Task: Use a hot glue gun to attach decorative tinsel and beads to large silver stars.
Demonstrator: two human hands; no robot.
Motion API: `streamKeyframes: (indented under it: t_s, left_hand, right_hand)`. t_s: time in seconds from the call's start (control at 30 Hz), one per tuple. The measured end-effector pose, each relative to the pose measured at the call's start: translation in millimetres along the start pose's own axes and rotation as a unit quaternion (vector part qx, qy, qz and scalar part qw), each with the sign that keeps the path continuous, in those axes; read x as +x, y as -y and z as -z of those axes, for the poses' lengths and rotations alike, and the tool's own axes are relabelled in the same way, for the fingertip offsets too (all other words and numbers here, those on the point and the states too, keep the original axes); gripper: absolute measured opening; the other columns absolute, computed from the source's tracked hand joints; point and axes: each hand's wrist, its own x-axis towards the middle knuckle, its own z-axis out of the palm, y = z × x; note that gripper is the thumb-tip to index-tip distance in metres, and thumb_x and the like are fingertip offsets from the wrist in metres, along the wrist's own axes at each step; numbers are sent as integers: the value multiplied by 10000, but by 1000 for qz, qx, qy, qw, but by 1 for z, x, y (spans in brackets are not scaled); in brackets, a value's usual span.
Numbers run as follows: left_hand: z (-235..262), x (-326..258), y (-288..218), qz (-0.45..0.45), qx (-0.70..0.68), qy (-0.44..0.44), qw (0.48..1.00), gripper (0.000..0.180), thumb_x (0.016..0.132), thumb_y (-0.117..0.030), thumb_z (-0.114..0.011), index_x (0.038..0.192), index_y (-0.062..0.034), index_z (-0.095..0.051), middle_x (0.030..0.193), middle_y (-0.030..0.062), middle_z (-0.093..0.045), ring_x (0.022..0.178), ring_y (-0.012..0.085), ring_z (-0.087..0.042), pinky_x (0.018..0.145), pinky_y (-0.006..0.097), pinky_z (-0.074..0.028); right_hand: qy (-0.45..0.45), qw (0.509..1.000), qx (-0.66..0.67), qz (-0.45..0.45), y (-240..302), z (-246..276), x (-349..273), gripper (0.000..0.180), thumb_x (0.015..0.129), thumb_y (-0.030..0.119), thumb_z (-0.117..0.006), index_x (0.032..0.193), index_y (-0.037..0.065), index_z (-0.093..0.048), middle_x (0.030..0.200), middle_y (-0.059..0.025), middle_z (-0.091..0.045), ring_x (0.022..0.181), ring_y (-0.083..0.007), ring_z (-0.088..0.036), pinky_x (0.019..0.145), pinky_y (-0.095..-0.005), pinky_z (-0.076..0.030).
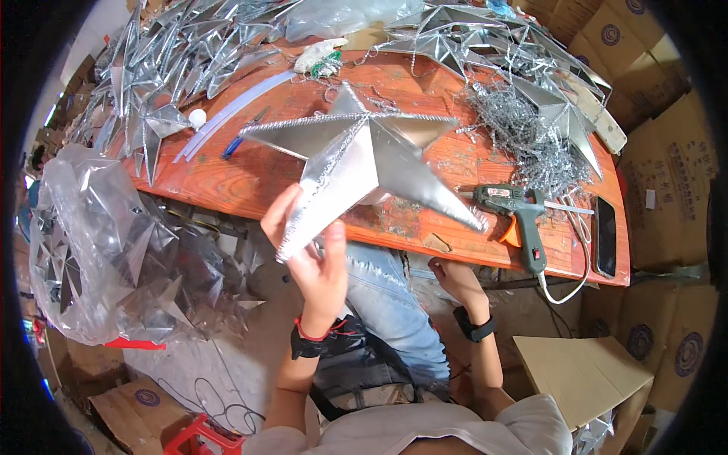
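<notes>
Left hand (317, 273) pinches the star (353, 155) by one point, up over the table (258, 174), probably keeping its ridges clear! Right hand (457, 284) at the edge, grip unclear; beyond it the glue gun (519, 202), handle inward, likely for reach. Scuffed orange wood, boxes (671, 182) stacked far right.

Bright, whitish light is falling across the orange surface (425, 87), and the silver star (345, 163) is throwing back strong glare, its palest facet nearly washing out. The clear plastic bag (95, 193) is catching scattered highlights. Shade is gathering below the surface's near edge. Fisheye distortion is curving that edge, black is filling the corners, and detail is softening toward the rim while the centre is staying crisp.
</notes>
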Motion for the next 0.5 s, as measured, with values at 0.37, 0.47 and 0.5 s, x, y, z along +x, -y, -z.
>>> streamKeyframes:
  t_s: [0.37, 0.47, 0.5]
  left_hand:
    - [21, 24, 33, 220, -255, 48, 940, 444, 967, -226, -366, 1347, -18, -268, 1304, 110, -383, 1203, 196, -390, 1006, 374, -317]
    - [28, 25, 35, 262, -324, 84, 905, 462, 978, -249, -353, 1381, -60, -233, 1324, 114, -390, 1212, 216, -407, 984, 387, -353]
    - [29, 25, 36, 263, -347, 95, 895, 466, 979, -255, -354, 1387, -68, -228, 1332, 115, -388, 1219, 217, -403, 981, 389, -356]
  right_hand:
    - [27, 998, -47, -25, 6, -3, -1, 210, 871, 220, -507, 949, 42, -587, 849, -214, -610, 805, -383, -585, 679, -444, -459]
    - [52, 998, -37, -26, 18, 4, -4, 203, 872, 219, -508, 943, 46, -589, 841, -208, -612, 798, -383, -587, 680, -444, -459]
    - [51, 998, -29, -22, 23, 7, -6, 203, 872, 219, -510, 943, 47, -590, 839, -206, -613, 796, -382, -587, 682, -444, -459]
